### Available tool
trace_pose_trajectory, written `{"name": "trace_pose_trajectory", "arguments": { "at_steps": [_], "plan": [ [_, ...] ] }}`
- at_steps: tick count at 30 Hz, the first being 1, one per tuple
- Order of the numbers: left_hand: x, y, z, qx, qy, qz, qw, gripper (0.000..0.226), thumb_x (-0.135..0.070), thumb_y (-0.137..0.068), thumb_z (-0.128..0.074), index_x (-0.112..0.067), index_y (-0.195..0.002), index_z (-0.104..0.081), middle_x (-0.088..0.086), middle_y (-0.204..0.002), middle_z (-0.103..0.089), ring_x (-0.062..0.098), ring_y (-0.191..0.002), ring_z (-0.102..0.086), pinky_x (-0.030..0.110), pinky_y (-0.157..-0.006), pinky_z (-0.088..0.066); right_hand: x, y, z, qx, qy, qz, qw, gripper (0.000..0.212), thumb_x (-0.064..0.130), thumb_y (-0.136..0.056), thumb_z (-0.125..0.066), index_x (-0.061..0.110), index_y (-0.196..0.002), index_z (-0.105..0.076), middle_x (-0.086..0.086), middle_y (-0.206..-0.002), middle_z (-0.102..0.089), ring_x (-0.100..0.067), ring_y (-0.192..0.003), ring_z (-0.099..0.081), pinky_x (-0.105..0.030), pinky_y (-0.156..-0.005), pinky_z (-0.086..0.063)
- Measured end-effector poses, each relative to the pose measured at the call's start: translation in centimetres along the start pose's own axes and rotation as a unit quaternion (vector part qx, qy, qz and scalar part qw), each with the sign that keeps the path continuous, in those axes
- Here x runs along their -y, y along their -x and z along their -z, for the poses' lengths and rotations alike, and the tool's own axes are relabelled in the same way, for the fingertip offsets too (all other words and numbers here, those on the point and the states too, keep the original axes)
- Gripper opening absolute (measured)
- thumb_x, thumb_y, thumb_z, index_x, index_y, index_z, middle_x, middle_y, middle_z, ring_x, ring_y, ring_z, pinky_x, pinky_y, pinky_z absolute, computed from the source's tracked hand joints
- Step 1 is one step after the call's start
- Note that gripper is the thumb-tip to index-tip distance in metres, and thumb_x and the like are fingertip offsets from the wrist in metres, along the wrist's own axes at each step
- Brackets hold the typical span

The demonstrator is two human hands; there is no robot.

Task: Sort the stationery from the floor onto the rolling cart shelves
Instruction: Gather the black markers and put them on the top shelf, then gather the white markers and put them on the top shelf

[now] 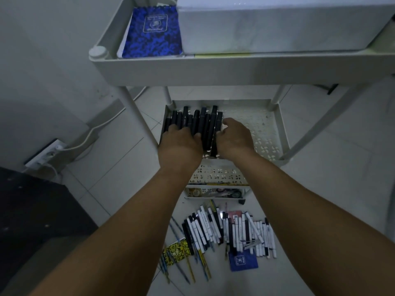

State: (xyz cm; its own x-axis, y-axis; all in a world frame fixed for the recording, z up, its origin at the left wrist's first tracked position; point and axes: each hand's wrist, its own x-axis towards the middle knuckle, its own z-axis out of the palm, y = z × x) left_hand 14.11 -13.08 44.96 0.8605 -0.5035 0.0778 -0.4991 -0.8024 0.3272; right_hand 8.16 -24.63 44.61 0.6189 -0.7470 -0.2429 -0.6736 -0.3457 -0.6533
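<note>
Several black markers (199, 122) lie side by side on the left half of the white cart's perforated middle shelf (260, 129). My left hand (181, 142) rests on their near ends, fingers curled over them. My right hand (234, 138) presses against the right side of the row, its fingers touching the outermost marker. On the floor below lies a heap of white markers (230, 229), several pencils (188, 263), a small blue notebook (242, 260) and a yellow-black patterned pad (176, 251).
The cart's top shelf (192, 69) holds a blue spiral notebook (152, 33) and a large white box (277, 24). The bottom shelf (213, 192) shows tape rolls. A wall socket with cables (46, 155) sits left; dark furniture (32, 210) stands at lower left.
</note>
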Motion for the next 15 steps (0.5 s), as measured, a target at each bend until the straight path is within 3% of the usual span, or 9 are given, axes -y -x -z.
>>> {"name": "trace_pose_trajectory", "arguments": {
  "at_steps": [3,7,11,15],
  "plan": [
    [0.3,1.3,0.6,-0.072,0.034,-0.061,0.995,0.024,-0.029,-0.091,-0.051,-0.009,-0.081,-0.059,0.009,-0.087,-0.058,0.027,-0.080,-0.056,0.028,-0.055,-0.035,-0.4,1.5,0.7,-0.060,-0.048,0.014,0.997,0.039,0.020,-0.096,-0.047,0.019,-0.135,-0.049,-0.007,-0.130,-0.055,-0.023,-0.115,-0.055,-0.026,-0.090,-0.041],
    [0.1,4.9,1.9,-0.090,0.117,-0.055,0.988,0.018,-0.021,-0.089,-0.055,-0.013,-0.099,-0.068,0.003,-0.090,-0.067,0.017,-0.078,-0.058,0.024,-0.058,-0.038,-1.4,6.2,1.8,-0.180,-0.129,0.114,0.968,0.028,0.019,-0.095,-0.052,0.019,-0.121,-0.061,0.000,-0.103,-0.066,-0.011,-0.085,-0.061,-0.017,-0.072,-0.041],
    [1.2,10.3,0.5,-0.084,0.178,-0.016,0.980,0.025,-0.021,-0.091,-0.055,-0.017,-0.112,-0.068,-0.003,-0.091,-0.069,0.005,-0.075,-0.054,0.018,-0.066,-0.036,-4.9,12.8,1.1,-0.177,-0.195,0.149,0.953,0.021,0.022,-0.095,-0.055,0.017,-0.112,-0.067,0.003,-0.087,-0.068,-0.006,-0.074,-0.061,-0.018,-0.067,-0.049],
    [3.8,15.3,-4.6,-0.018,0.218,0.087,0.972,0.023,-0.024,-0.092,-0.054,-0.020,-0.110,-0.068,-0.004,-0.093,-0.069,0.007,-0.077,-0.057,0.019,-0.071,-0.041,-13.0,16.7,-3.6,-0.107,-0.156,0.054,0.981,0.019,0.021,-0.094,-0.057,0.020,-0.109,-0.068,0.009,-0.081,-0.066,0.000,-0.072,-0.060,-0.005,-0.063,-0.041]
  ]
}}
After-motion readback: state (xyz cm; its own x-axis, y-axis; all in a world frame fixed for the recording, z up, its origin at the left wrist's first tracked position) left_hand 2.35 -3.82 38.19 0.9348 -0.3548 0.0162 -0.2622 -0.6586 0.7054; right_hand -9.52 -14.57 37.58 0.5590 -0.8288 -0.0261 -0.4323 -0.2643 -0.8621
